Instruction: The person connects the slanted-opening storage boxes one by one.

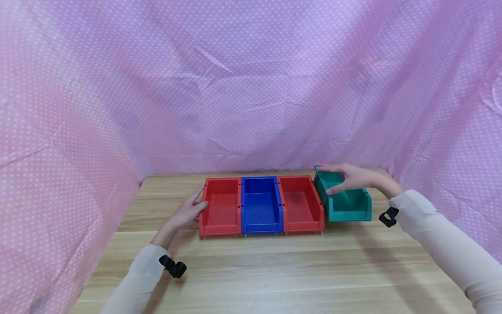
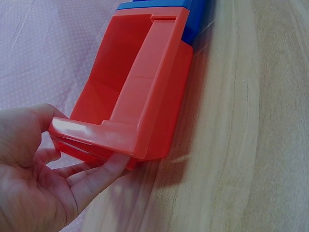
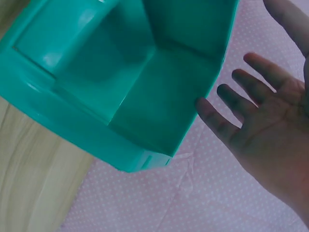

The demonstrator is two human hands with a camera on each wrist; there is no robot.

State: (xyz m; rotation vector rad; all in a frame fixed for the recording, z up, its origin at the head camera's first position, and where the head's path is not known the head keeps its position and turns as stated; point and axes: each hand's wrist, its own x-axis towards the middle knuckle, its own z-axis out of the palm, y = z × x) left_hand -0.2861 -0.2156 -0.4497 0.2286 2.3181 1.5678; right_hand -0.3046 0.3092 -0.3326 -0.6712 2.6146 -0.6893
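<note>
A red bin [image 1: 221,205], a blue bin [image 1: 262,205] and a second red bin [image 1: 299,205] stand side by side on the table. My left hand [image 1: 191,209] grips the outer wall of the left red bin, thumb over its rim. In the left wrist view, fingers [image 2: 99,181] lie against the outside of that red bin [image 2: 145,92]. To the right, a green bin [image 1: 349,205] sits slightly turned, its back left corner close to the right red bin. Over the green bin, my right hand [image 1: 351,178] is spread; the right wrist view shows its fingers extended beside the wall.
The wooden table [image 1: 251,270] stretches in front of the bins. Pink dotted cloth [image 1: 251,109] hangs behind and along both sides. A black wrist mount [image 1: 172,266] is on the left sleeve, and another black mount [image 1: 389,216] is at the right.
</note>
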